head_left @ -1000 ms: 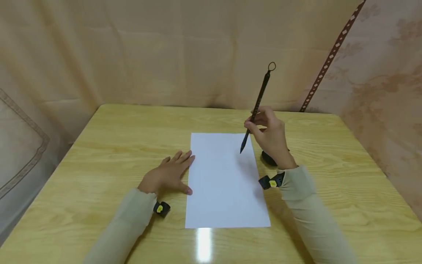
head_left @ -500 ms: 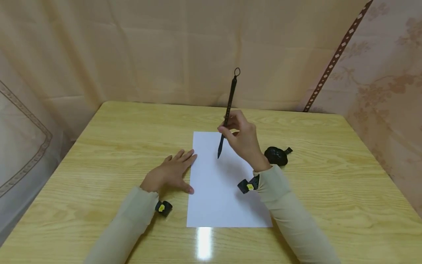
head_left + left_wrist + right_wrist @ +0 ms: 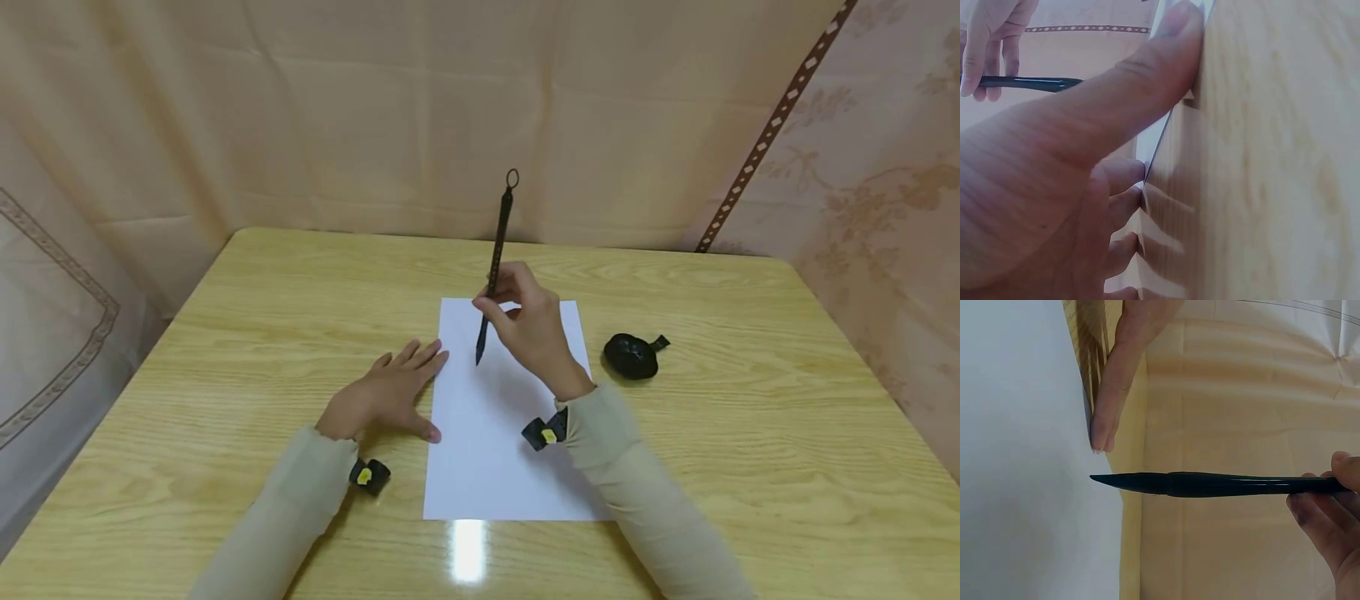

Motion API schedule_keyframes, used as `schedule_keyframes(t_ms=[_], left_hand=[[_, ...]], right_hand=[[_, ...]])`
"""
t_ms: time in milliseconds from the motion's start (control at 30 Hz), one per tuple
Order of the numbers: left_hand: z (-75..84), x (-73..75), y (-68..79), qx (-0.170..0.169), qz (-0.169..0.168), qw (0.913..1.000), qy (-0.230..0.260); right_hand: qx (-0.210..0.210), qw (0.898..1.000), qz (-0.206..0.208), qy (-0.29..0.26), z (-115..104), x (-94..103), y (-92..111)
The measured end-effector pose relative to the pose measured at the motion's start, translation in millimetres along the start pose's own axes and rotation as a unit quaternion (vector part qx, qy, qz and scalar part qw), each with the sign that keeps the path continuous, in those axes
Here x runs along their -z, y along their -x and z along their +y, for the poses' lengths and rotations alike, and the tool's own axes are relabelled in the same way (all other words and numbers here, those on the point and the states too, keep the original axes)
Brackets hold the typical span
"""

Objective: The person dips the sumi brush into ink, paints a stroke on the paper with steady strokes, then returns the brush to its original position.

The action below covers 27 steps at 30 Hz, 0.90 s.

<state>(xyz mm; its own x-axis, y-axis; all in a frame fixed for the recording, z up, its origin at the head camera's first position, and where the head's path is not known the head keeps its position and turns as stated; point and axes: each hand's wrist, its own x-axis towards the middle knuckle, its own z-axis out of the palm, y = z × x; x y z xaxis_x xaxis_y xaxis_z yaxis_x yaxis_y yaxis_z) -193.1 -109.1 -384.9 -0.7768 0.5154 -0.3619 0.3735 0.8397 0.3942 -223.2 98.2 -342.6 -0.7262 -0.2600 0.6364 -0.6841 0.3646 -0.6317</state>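
Observation:
A dark calligraphy brush [image 3: 498, 242] with a hanging loop at its top is pinched in my right hand [image 3: 534, 325]. It stands nearly upright, slightly tilted, over the upper left part of a white sheet of paper [image 3: 480, 467]. In the right wrist view the tip of the brush [image 3: 1129, 482] hangs a little apart from the paper [image 3: 1016, 425]. My left hand [image 3: 386, 396] lies with fingers spread at the sheet's left edge. Its thumb [image 3: 1141, 75] and fingertips touch that edge in the left wrist view. No marks show on the visible paper.
Right of the paper sits a small black dish [image 3: 630, 357] with a short handle. Both rest on a wooden table [image 3: 750, 433]. A beige curtain [image 3: 360, 117] hangs behind the table's far edge, and patterned cloth [image 3: 885, 167] hangs at the right.
My right hand has carried the brush leftward and slightly down, from the sheet's right edge to its left part. The black dish has come fully into sight. My left hand has stayed in place.

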Motion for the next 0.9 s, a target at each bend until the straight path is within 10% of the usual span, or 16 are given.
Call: schedule_keyframes(t_ms=[900], left_hand=[[-0.7,0.4,-1.9,0.001,-0.007,1.0,-0.003]], right_hand=[[0.01,1.0,-0.006,0.016,4.0,-11.2,4.7]])
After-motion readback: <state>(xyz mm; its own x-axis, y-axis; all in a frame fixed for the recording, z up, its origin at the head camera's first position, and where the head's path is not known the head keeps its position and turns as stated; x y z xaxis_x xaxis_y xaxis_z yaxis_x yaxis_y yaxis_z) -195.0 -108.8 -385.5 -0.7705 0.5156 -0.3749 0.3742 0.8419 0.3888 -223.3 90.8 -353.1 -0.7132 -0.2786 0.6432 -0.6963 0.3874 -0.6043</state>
